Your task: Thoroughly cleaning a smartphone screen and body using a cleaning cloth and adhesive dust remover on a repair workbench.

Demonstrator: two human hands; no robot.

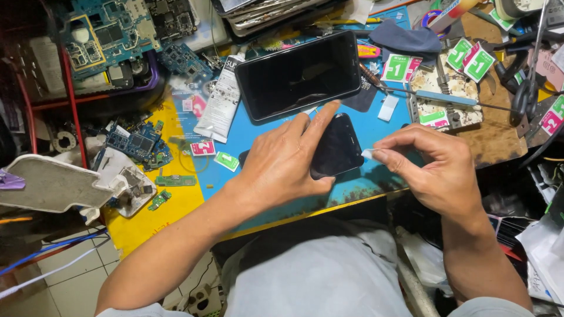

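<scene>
My left hand (286,161) rests on a small black phone (338,147) lying on the blue work mat (258,132), fingers spread over its left side, index finger stretched along its top edge. My right hand (437,167) pinches a small white tab (369,154) at the phone's right edge between thumb and forefinger. A larger black phone (298,73) lies screen up just beyond.
Circuit boards (106,32) and loose parts (138,144) crowd the left side. A white tube (222,100) lies beside the large phone. Green and pink wipe packets (399,67), tweezers, scissors (526,82) and a worn pad (446,97) sit at the right. A white casing (53,185) lies at left.
</scene>
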